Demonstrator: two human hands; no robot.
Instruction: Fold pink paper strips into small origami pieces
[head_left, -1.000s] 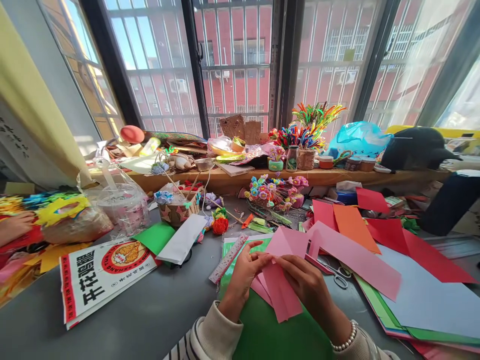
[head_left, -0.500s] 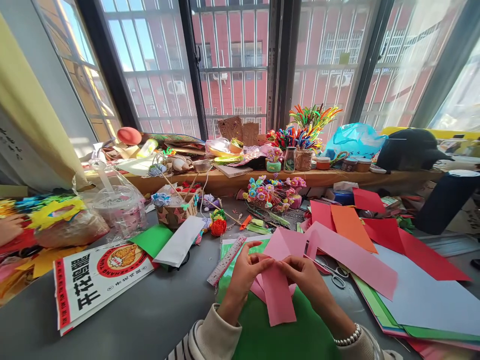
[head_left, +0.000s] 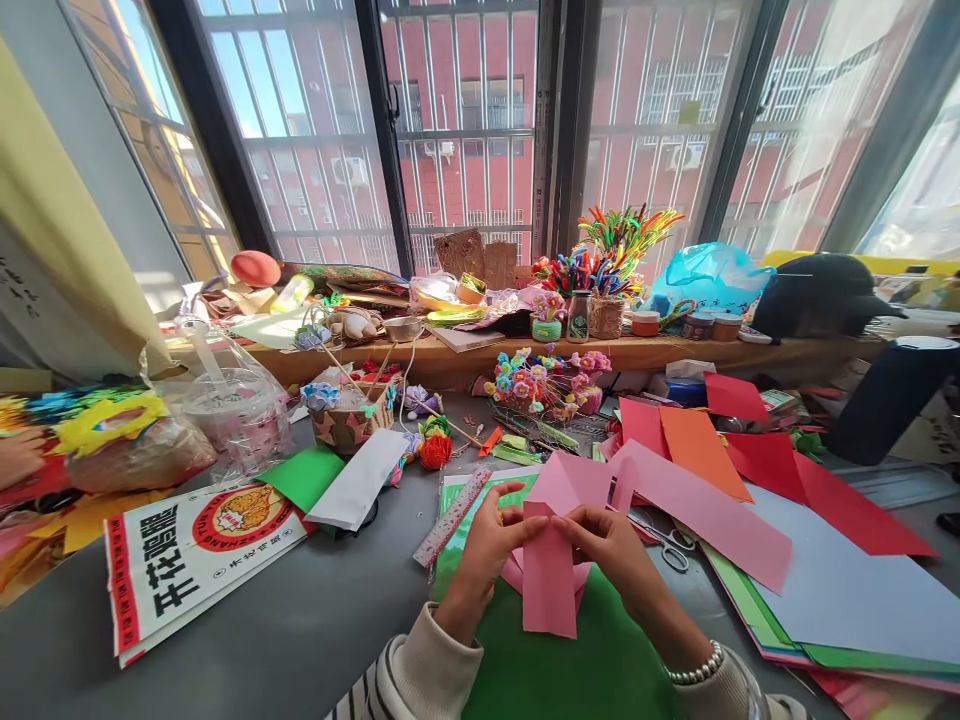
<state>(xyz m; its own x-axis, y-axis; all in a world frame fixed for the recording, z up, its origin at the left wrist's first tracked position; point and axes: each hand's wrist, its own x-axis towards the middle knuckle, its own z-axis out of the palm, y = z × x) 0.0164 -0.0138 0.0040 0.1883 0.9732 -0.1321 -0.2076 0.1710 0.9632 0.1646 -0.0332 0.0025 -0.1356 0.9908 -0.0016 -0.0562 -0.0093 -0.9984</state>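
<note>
Two hands (head_left: pixel 538 550), pink paper (head_left: pixel 550 590) between them

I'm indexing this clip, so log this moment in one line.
left hand: pinching pink strip | right hand: pinching same strip | ruler: left of hands | scissors: right of hands

Cream sleeves with dark stripes and ribbed cuffs, pearly beaded bracelet (head_left: pixel 697 668)

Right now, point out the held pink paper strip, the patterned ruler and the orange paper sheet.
Held pink paper strip (head_left: pixel 550 588): head view, lower hanging part.
Patterned ruler (head_left: pixel 452 517): head view, middle of its face.
Orange paper sheet (head_left: pixel 702 453): head view, middle of its face.
</note>
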